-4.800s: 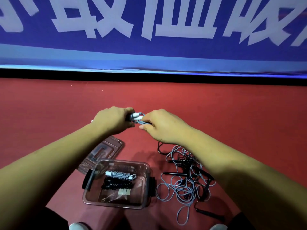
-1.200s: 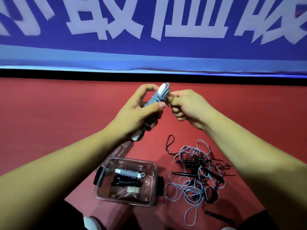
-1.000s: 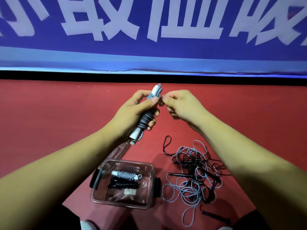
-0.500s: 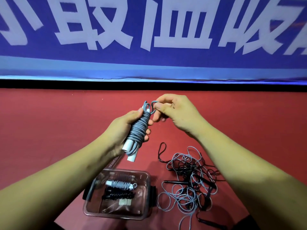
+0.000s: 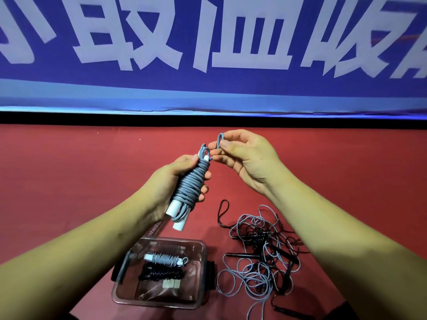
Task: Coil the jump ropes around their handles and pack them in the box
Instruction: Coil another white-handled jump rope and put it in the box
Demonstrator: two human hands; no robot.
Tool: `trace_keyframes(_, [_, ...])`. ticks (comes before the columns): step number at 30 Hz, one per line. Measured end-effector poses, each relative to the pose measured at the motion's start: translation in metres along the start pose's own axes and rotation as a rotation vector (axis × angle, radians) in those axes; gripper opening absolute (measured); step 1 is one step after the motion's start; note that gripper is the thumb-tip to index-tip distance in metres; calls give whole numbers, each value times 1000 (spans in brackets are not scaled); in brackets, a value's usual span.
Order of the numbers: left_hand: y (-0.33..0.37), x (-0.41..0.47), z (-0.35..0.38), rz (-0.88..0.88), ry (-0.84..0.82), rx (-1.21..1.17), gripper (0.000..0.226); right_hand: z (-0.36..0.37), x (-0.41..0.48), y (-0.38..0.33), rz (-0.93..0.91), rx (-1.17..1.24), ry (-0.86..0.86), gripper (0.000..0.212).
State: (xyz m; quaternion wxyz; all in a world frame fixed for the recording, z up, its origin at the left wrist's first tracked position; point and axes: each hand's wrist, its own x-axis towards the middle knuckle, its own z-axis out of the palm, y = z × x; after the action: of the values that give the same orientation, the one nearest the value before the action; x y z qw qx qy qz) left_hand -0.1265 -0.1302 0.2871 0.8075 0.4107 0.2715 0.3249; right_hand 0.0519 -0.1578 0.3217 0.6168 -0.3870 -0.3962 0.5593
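Observation:
My left hand grips a grey jump rope coiled tightly around its two white handles, held tilted above the red floor. Right beside its top end, my right hand pinches a small grey loop of that rope between thumb and forefinger. Below stands a clear plastic box, open, holding a coiled grey rope and a coiled black rope. To the box's right lies a tangle of loose grey and black ropes with black handles.
The box's clear lid lies on the floor behind the box, mostly hidden by my left forearm. A blue banner with white characters runs along the back above a black strip. Red floor spreads to both sides.
The bundle has swung from level between both fists to upright in my left hand. My right hand has drawn a small loop of rope out from the top end and lifted it slightly.

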Motion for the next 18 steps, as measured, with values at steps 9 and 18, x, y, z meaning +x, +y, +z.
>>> trace_keyframes(9, [3,3,1,-71,4,-3,30,3,-4,-7,-55,-442,-69,13])
trace_keyframes(18, [2,3,3,-50,27,93,25,5,-5,-14,-60,-900,-86,4])
